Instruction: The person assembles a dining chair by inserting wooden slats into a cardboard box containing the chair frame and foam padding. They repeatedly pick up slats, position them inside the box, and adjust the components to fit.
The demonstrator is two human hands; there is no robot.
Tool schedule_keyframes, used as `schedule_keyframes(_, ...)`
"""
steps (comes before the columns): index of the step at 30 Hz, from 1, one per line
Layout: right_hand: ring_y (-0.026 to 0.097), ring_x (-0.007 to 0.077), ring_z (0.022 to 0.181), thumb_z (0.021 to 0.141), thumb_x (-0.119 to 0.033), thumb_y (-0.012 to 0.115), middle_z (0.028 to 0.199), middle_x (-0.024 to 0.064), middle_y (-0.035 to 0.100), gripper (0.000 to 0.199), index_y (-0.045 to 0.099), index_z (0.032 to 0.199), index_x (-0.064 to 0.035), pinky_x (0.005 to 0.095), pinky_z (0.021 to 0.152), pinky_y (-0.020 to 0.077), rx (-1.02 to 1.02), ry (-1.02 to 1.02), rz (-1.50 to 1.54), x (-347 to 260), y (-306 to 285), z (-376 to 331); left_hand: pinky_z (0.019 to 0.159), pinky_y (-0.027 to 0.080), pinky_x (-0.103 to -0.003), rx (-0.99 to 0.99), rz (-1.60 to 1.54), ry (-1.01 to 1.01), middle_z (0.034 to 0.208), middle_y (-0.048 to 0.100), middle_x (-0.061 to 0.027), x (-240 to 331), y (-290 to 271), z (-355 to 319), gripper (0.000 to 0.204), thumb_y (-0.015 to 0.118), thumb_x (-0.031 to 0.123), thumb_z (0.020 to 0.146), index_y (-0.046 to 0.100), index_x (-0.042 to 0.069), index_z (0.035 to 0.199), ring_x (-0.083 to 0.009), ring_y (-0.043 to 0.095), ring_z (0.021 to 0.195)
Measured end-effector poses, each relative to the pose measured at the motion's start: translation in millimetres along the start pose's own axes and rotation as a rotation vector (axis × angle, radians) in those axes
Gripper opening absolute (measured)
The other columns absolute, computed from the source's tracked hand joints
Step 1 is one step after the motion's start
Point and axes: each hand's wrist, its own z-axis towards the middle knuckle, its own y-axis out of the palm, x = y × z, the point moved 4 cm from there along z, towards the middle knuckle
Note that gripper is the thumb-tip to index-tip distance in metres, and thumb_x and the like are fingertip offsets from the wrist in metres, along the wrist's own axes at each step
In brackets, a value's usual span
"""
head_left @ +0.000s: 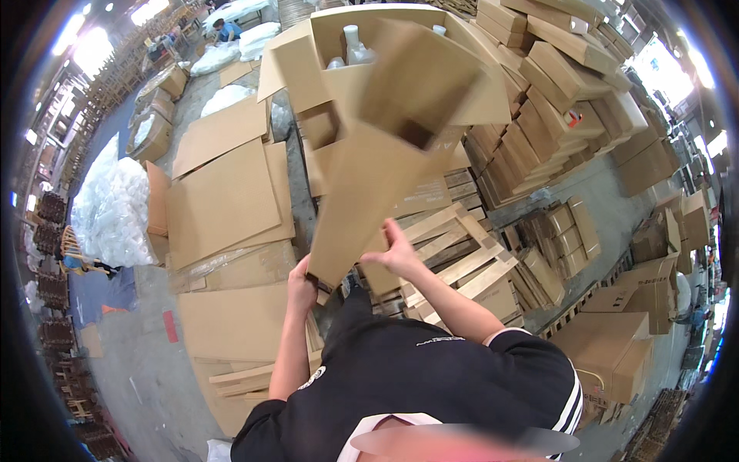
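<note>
The left grip (302, 285) is clenched on the lower left corner of a long, folded cardboard piece (356, 196), with the fingers at its edge. The right grip (394, 256) is at the piece's lower right side, thumb and fingers parted; whether it presses on the card I cannot tell. The cardboard piece rises away from the person between the two hands, narrow at the near end and wider at the far end, where blur hides how its flaps are folded. That far end overlaps the view of a large open carton (344, 85), its flaps spread outward and white wrapped objects (352, 35) showing inside. Just beyond the right forearm lies a slatted wooden frame (466, 254). Left of the left hand, flat cardboard sheets (223, 204) overlap one another, reaching back toward the open carton. Farther out on the right, tan cartons (531, 146) are piled high and at slants, and a big closed-looking box (608, 346) sits nearer, toward the lower right. On the far left is a heap of clear plastic wrap (115, 212), with a red rectangle (170, 326) on the grey floor (146, 385) nearer by. At the upper left, well apart, is another person in blue (227, 31).
</note>
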Motion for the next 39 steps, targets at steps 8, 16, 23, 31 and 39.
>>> schedule_keyframes(8,0.062,0.0255,0.125,0.079,0.000,0.094,0.139,0.0112,0.057,0.094,0.040,0.156,-0.0083,0.0402,0.107,0.0542,0.991,-0.186,-0.120,-41,-205,77,0.115,0.047,-0.044,-0.190,0.214,0.267,0.134,0.066,-0.0205,38,22,247,0.059,0.066,0.002,0.091,0.063,0.005,0.149,-0.0385,0.060,0.131)
schedule_keyframes(16,0.049,0.0275,0.143,0.083,0.001,0.089,0.158,0.0129,0.046,0.094,0.036,0.161,-0.0018,0.0417,0.125,0.0357,1.248,-0.231,-0.298,-79,-282,18,0.111,0.049,-0.046,-0.226,0.218,0.317,0.130,0.068,-0.0212,64,115,416,0.049,0.080,0.024,0.094,0.066,0.000,0.134,-0.0392,0.061,0.129)
schedule_keyframes(23,0.050,0.0279,0.142,0.086,-0.004,0.085,0.155,0.0122,0.052,0.088,0.041,0.162,-0.0024,0.0427,0.124,0.0368,1.107,-0.349,-0.067,-124,-397,155,0.105,0.053,-0.042,-0.224,0.103,-0.008,0.128,0.074,-0.0213,-4,160,523,0.044,0.074,0.019,0.099,0.064,0.000,0.137,-0.0341,0.071,0.121)
schedule_keyframes(31,0.062,0.0266,0.130,0.069,-0.010,0.094,0.140,0.0099,0.064,0.095,0.052,0.153,-0.0031,0.0429,0.112,0.0515,0.382,-0.089,0.091,-126,-424,425,0.111,0.050,-0.035,-0.196,-0.219,-0.132,0.130,0.077,-0.0110,15,152,515,0.045,0.062,0.001,0.092,0.071,-0.002,0.136,-0.0175,0.068,0.124)
schedule_keyframes(39,0.065,0.0253,0.129,0.081,-0.017,0.093,0.144,0.0149,0.064,0.101,0.038,0.164,0.0004,0.0407,0.110,0.0525,-0.679,-0.101,0.052,-156,-131,591,0.111,0.048,-0.033,0.560,-0.462,0.091,0.137,0.072,-0.0062,118,63,482,0.045,0.060,0.033,0.115,0.065,-0.002,0.143,-0.0159,0.063,0.125)
